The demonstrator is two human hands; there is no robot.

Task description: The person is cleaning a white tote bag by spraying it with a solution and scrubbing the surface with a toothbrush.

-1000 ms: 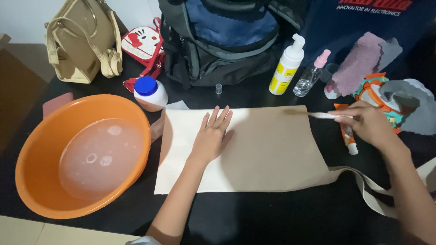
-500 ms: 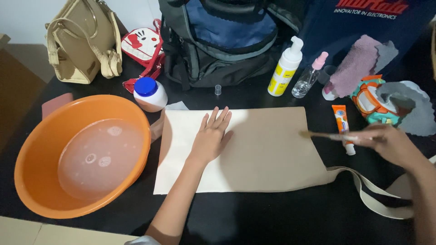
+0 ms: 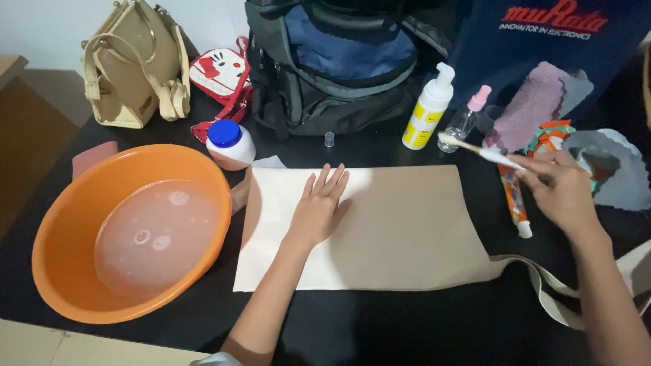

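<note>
Two bottles [image 3: 429, 108] — one basin [image 3: 61, 224] — two hands [image 3: 319, 210].

Beige canvas tote bag [image 3: 407, 230] lies flat on the black table [image 3: 420, 325], long side running left to right, its left part brightly lit and near white, its strap trailing off the lower right corner. The left hand [image 3: 319, 210] rests palm down on the bag's upper left area, fingers [image 3: 332, 181] spread and pointing away. The right hand [image 3: 559, 190], off the bag's right edge, pinches a white toothbrush [image 3: 478, 150], held level above the table with the bristle head pointing left.
</note>
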